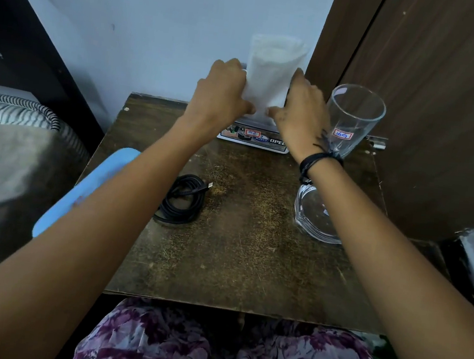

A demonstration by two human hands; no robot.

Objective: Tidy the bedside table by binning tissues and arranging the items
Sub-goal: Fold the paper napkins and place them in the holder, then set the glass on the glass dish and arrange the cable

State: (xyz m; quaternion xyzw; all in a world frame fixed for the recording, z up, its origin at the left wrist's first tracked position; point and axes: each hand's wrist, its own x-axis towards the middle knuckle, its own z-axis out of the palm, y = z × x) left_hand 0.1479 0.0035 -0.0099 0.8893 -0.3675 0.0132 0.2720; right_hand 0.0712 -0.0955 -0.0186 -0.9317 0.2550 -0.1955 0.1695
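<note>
Tissue (269,76) between both hands

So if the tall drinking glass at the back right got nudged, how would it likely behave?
The tall drinking glass looks taller than it is wide and narrows to its base, so it may tip. It looks like clear glass, probably fragile and slippery. It stands near the table edge, so it could fall.

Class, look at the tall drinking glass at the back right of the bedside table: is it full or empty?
Empty. The tall glass is clear throughout, with no liquid line.
</note>
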